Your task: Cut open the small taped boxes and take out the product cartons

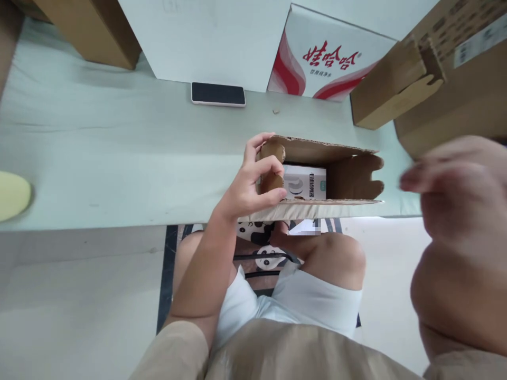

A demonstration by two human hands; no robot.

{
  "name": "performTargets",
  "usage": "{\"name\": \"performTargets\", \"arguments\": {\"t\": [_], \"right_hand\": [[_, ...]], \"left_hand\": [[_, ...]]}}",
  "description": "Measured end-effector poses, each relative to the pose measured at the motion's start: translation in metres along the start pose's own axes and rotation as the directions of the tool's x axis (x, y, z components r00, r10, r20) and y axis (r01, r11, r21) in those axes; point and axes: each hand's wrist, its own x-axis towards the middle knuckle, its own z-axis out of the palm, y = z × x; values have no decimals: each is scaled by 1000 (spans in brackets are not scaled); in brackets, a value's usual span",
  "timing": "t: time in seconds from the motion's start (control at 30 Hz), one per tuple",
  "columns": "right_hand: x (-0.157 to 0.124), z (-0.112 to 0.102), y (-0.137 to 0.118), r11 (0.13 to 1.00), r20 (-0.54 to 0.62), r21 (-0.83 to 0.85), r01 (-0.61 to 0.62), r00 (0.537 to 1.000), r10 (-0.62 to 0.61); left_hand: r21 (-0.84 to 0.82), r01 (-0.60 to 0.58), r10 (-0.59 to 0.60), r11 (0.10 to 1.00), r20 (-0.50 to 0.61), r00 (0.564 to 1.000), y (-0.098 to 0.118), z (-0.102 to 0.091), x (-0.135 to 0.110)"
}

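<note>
An open-topped brown cardboard box point(352, 177) rests near the front edge of the covered table. My left hand point(253, 184) grips its left end, thumb along the near wall and fingers over the end flap and far corner. Down inside the box lies a small white printed box point(304, 182), partly hidden by the near wall. My right hand point(463, 184) is raised at the right, apart from the box and close to the camera. Motion blurs its fingers, so I cannot make out whether it holds anything.
A phone point(218, 94) lies by a large white panel point(206, 42). Behind are a red-and-white carton point(328, 58), a narrow cardboard box point(392, 87) and a large carton point(455, 95). Another brown box point(99, 31) stands at the back left, a yellow object point(13, 195) at the left edge.
</note>
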Motion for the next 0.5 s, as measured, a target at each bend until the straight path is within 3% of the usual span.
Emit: {"name": "performTargets", "arguments": {"t": [0.03,0.1,0.17,0.23,0.3,0.4,0.5], "right_hand": [[8,6,-10,993,222,-121,8,975,20],[25,24,-13,915,578,-395,76,796,183],[39,43,2,781,693,-596,186,610,384],[46,58,21,665,675,-705,245,517,526],[48,66,36,617,639,-755,224,465,613],[47,69,42,670,653,-731,128,419,631],[48,65,39,766,665,-643,-15,485,568]], "left_hand": [[-2,-7,7,1000,-1,1000,0,0,0],[-3,-12,12,1000,-1,1000,1,0,-2],[-6,-16,16,1000,3,1000,3,0,-3],[-12,-24,24,1000,7,1000,4,1,-3],[-15,-22,22,1000,6,1000,4,2,-3],[-18,-7,7,1000,-2,1000,1,7,-2],[-10,-6,6,1000,-23,1000,-5,12,-2]]}}
